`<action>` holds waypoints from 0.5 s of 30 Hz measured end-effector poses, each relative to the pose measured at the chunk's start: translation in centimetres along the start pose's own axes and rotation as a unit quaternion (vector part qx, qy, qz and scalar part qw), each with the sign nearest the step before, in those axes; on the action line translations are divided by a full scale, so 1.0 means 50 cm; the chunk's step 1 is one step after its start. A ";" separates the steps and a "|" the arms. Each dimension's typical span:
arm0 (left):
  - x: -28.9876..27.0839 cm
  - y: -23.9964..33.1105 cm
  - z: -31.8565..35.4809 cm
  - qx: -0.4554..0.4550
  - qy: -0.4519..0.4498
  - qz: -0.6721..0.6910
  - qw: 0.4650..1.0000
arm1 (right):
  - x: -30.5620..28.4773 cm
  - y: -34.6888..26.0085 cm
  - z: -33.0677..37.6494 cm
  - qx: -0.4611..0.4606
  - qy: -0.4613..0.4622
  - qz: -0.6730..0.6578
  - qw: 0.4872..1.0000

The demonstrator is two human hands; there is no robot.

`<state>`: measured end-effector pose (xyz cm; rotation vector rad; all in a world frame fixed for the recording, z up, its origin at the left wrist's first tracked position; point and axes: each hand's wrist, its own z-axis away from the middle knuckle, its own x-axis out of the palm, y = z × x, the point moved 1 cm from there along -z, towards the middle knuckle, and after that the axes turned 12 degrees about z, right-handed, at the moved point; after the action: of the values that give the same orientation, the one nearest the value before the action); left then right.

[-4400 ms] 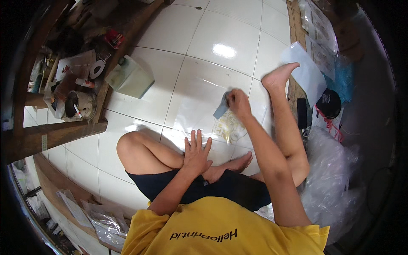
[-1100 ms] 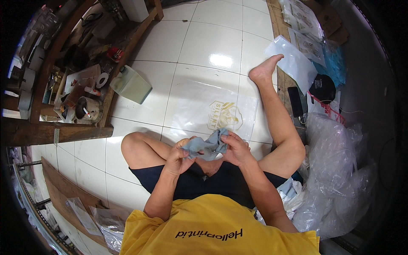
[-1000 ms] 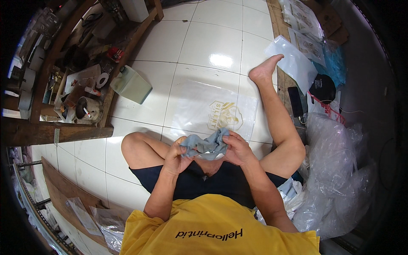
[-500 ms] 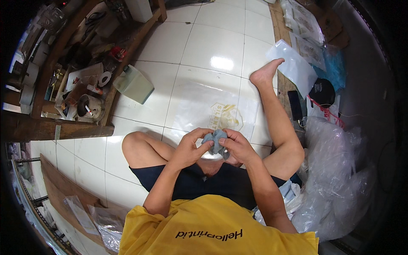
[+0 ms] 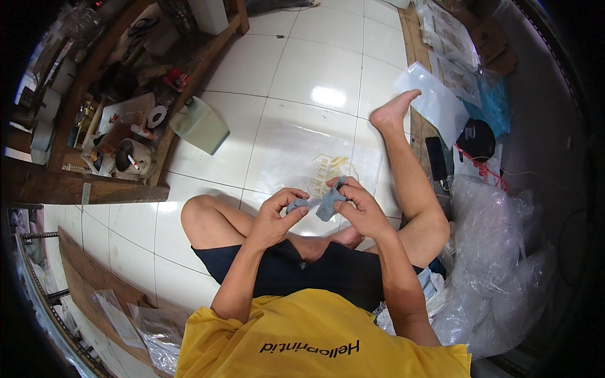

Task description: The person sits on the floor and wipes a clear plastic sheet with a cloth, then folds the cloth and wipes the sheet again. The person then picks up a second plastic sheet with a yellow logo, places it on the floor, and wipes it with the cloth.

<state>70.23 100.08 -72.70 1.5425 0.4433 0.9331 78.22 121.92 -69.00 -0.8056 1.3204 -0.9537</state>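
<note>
My left hand (image 5: 271, 220) pinches a small soft grey-blue piece (image 5: 298, 205) between thumb and fingers. A larger, folded-looking grey-blue piece (image 5: 328, 206) is gripped in my right hand (image 5: 364, 211), with part of it poking up between the fingers. A gap separates the two pieces; whether they are cloth or putty I cannot tell. Both hands are held above my crossed lap. Just beyond them, a clear plastic bag (image 5: 283, 148) with a gold printed emblem lies flat on the tiles, its near part hidden behind my hands.
At left stands a wooden shelf (image 5: 94, 192) with a tin (image 5: 140, 165) and a tape roll (image 5: 157, 116). A jerrycan (image 5: 200, 126) is beside it. On the right are a phone (image 5: 436, 157), a black cap (image 5: 477, 138), plastic sheets (image 5: 435, 101) and bunched clear plastic (image 5: 485, 264).
My hands have moved apart. The grey-blue material, bunched together between both hands before, is now in two separate pieces, one in each hand.
</note>
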 end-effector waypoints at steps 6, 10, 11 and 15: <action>-0.010 -0.003 0.006 -0.065 -0.001 0.078 0.995 | -0.033 -0.093 -0.017 -0.060 0.031 0.181 0.981; -0.004 0.009 0.004 -0.087 0.000 0.110 0.990 | -0.047 -0.119 -0.030 -0.074 0.022 0.149 0.986; 0.000 0.013 0.004 -0.077 0.010 0.109 0.991 | -0.050 -0.133 -0.030 -0.081 0.034 0.151 0.985; 0.002 0.013 0.004 -0.074 0.041 0.178 0.980 | -0.069 -0.166 -0.033 -0.156 -0.003 0.102 0.982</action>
<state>70.30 99.90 -72.02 1.4751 0.1499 1.2813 75.67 121.71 -60.23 -0.8880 1.5375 -0.5896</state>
